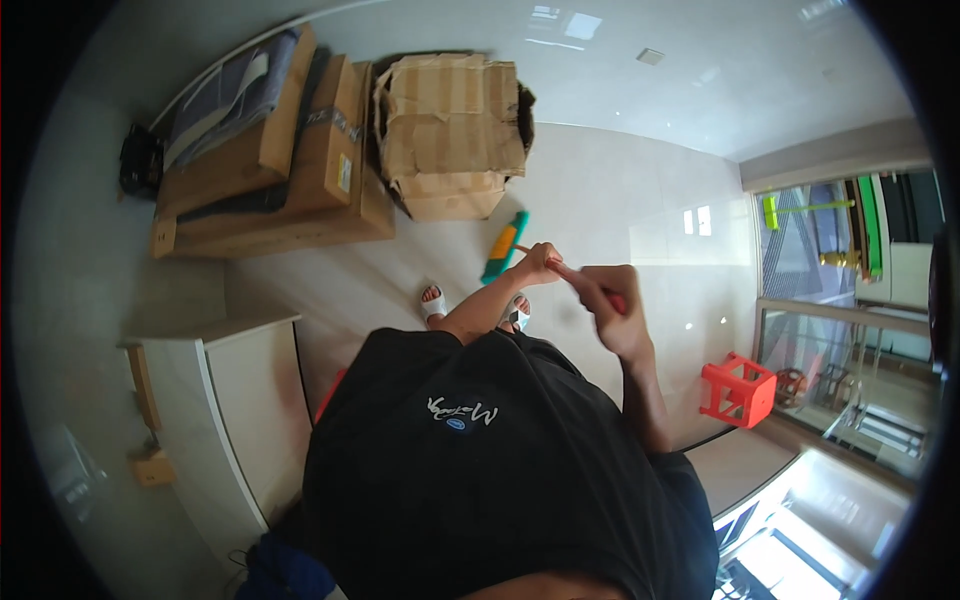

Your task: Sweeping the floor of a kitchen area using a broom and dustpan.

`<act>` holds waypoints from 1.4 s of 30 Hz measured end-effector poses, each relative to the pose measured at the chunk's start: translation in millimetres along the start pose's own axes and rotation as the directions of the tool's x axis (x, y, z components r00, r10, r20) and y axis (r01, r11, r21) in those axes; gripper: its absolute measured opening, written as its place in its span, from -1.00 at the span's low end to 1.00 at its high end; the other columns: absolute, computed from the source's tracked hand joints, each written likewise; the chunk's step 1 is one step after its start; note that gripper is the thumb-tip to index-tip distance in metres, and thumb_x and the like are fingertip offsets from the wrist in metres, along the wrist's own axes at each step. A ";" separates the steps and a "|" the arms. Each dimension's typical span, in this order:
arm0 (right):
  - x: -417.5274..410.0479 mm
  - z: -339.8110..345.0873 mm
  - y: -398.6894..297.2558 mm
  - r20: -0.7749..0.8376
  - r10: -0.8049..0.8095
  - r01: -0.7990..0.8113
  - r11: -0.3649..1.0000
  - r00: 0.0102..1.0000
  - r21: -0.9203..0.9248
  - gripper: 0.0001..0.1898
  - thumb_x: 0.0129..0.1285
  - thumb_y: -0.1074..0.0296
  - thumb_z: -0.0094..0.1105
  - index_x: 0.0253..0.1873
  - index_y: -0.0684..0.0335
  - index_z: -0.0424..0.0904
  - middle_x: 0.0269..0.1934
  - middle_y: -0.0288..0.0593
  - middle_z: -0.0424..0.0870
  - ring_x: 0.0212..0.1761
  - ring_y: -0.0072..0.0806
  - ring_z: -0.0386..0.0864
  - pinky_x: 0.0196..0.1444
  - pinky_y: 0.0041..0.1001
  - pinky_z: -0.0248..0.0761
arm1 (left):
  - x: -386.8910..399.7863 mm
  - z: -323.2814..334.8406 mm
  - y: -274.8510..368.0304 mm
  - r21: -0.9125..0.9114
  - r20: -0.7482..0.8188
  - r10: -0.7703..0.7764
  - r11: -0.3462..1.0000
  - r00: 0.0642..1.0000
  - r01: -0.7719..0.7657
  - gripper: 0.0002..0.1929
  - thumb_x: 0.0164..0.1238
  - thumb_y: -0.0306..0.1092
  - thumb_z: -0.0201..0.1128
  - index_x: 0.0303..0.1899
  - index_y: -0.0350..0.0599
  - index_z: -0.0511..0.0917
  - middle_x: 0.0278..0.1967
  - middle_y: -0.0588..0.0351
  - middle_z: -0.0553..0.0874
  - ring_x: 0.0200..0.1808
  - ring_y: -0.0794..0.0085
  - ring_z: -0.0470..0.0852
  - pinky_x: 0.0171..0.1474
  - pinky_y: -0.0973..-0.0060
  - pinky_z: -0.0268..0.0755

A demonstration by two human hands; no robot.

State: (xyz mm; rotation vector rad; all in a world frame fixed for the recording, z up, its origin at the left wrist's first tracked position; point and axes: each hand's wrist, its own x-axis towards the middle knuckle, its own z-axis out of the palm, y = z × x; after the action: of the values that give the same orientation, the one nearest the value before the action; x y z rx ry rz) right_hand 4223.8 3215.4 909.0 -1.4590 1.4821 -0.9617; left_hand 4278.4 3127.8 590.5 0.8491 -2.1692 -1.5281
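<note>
A broom with a green and yellow head point(504, 247) is held across the front of my body. My left hand point(540, 262) is wrapped around its thin handle, not far from the head in this view. Farther up, my right hand point(616, 304) grips the red upper part of the handle point(566, 274). The broom head is slightly blurred and lies over the pale tiled floor, just ahead of my sandalled feet point(433, 301). Part of the handle is hidden inside my fingers.
A worn cardboard box point(454, 124) stands ahead, beside stacked flat cartons point(322, 142) against the wall. To the left is a white cabinet point(255, 397). A red plastic stool point(739, 390) stands at right near the glass sliding door point(810, 337).
</note>
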 end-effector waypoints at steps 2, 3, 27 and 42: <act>2.1 -7.5 -5.7 0.076 -0.062 0.068 0.994 0.995 -0.081 -0.74 0.18 0.46 0.11 -0.58 0.42 0.45 -0.75 -0.07 0.34 -0.69 -0.39 0.25 -0.50 -0.40 0.17 | 25.2 27.6 -19.1 -0.229 -0.086 0.096 0.967 0.992 -0.113 -0.74 -0.05 -0.37 0.15 -0.78 -0.16 0.32 -0.80 0.15 0.36 -0.70 0.52 0.35 -0.58 0.42 0.22; 4.7 -18.3 -8.3 0.140 -0.061 0.078 0.989 0.988 -0.122 -0.73 0.18 0.45 0.12 -0.59 0.41 0.44 -0.75 -0.04 0.33 -0.68 -0.32 0.25 -0.46 -0.38 0.21 | 38.2 37.4 -10.7 -0.337 -0.133 0.131 0.926 0.982 -0.169 -0.73 -0.05 -0.39 0.15 -0.78 -0.15 0.28 -0.80 0.23 0.30 -0.69 0.58 0.29 -0.60 0.46 0.14; 46.4 -234.3 120.3 -0.339 0.048 0.063 0.948 0.939 0.311 -0.67 0.08 0.45 0.05 -0.65 0.29 0.11 -0.74 -0.27 0.12 -0.66 -0.60 0.08 -0.58 -0.48 -0.04 | 227.9 185.8 77.1 -0.775 -0.370 -0.512 0.630 0.775 0.047 -0.69 0.06 -0.40 0.18 -0.71 -0.19 0.23 -0.74 0.08 0.31 -0.62 0.58 0.26 -0.56 0.45 0.15; 212.9 -184.6 307.4 -0.497 -0.163 -0.003 0.949 0.853 -0.316 -0.81 -0.40 0.50 0.01 -0.67 0.24 0.14 -0.68 -0.08 0.22 -0.52 -0.09 0.29 -0.37 -0.21 0.23 | 458.6 71.0 -40.9 0.237 0.449 0.235 0.899 0.862 -0.368 -0.44 0.17 -0.11 0.32 0.21 0.17 0.34 0.16 -0.01 0.49 0.28 -0.15 0.31 0.32 -0.05 0.17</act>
State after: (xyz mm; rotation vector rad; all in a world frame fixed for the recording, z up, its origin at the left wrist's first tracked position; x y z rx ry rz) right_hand 3941.8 3008.2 682.1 -1.5620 2.0515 -1.2943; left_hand 3899.7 2870.8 502.9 0.2422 -2.7479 -1.3013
